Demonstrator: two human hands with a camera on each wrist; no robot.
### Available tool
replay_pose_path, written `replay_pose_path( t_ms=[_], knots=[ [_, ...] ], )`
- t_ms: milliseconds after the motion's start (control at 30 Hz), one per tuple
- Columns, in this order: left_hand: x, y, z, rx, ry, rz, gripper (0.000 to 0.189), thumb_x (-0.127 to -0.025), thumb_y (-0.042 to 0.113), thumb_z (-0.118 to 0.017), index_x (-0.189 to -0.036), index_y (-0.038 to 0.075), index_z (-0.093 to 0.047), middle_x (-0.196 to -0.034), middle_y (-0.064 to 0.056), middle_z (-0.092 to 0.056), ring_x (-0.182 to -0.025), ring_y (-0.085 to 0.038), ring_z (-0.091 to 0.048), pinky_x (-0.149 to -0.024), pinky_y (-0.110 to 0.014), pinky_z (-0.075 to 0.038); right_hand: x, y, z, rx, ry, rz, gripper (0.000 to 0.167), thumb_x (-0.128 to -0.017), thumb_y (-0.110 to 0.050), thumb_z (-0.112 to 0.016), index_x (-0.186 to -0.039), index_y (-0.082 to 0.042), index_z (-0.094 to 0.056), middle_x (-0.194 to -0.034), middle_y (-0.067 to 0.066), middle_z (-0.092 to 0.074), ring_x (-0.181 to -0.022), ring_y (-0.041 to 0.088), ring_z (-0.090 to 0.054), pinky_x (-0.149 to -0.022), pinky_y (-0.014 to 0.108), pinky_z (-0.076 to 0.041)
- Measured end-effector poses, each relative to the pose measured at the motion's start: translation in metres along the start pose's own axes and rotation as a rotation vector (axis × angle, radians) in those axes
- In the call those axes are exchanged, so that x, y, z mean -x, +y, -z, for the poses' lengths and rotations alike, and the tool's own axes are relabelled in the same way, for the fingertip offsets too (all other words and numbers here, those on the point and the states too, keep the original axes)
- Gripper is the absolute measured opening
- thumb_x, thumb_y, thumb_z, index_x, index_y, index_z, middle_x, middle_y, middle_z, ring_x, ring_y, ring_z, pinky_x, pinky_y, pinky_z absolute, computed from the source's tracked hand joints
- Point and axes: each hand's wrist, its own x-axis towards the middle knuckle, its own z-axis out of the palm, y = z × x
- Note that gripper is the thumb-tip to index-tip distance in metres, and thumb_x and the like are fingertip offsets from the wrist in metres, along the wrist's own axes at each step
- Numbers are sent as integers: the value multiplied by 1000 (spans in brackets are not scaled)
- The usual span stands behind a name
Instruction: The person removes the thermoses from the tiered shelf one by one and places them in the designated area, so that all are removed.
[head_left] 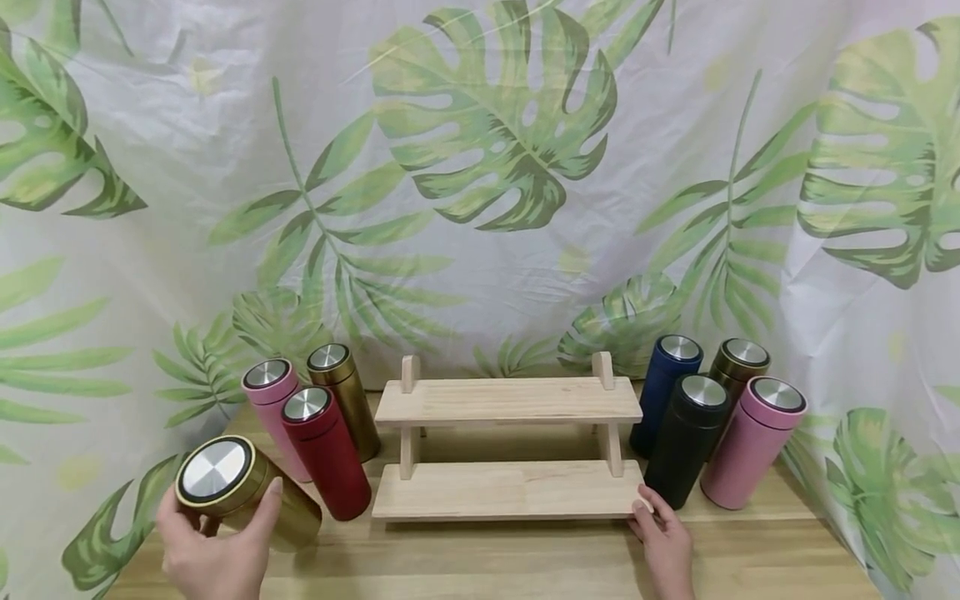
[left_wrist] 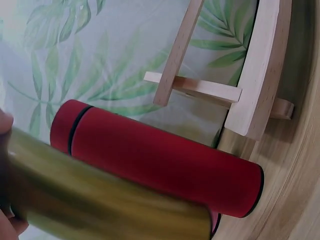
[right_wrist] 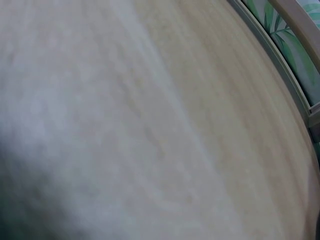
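On the left, my left hand (head_left: pixel 217 554) grips a gold thermos flask (head_left: pixel 288 508) near its silver-topped lid, thumb on one side and fingers round the other. The flask is tilted; whether its base touches the table cannot be told. Just behind it stands a red thermos flask (head_left: pixel 330 458), which also shows in the left wrist view beyond the gold one. A two-tier wooden shelf (head_left: pixel 510 492) is in the middle. With thumb and fingers my right hand (head_left: pixel 663 542) holds the front right corner of its lower board. The right wrist view shows no hand.
A pink flask (head_left: pixel 273 417) and another gold flask (head_left: pixel 348 400) stand behind the red one. Right of the shelf are blue (head_left: pixel 663 392), black (head_left: pixel 686 442), dark bronze (head_left: pixel 738 367) and pink (head_left: pixel 757 442) flasks. A leaf-print cloth (head_left: pixel 495 275) hangs behind the wooden table (head_left: pixel 450 562).
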Motion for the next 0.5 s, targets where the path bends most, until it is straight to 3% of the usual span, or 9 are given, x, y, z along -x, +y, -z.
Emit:
replay_pose_path(
  t_ms=[100,267,500],
  knots=[
    [-6,-4,-3,2,2,47,85,-57,8,-87,-129,25,-45,-116,6,-54,-101,-6,-52,-86,-15,-45,-1,1,0,-3,3,9,46,-89,-16,-63,-127,7,-51,-125,13,-49,-79,-5,-60,-72,15,-53],
    [-15,-10,-11,35,5,68,86,-58,8,-87,-129,22,-41,-119,5,-50,-101,-8,-52,-80,-13,-44,-2,1,0,-22,2,24,44,-88,-15,-63,-125,8,-52,-123,12,-50,-80,-6,-59,-72,15,-53],
    [-19,-20,-19,174,-27,101,85,-58,0,-85,-127,18,-39,-118,1,-48,-98,-10,-51,-74,-12,-43,-1,2,0,-46,1,28,44,-87,-15,-65,-123,8,-54,-95,-22,-56,-76,-2,-61,-70,15,-53]
  ],
)
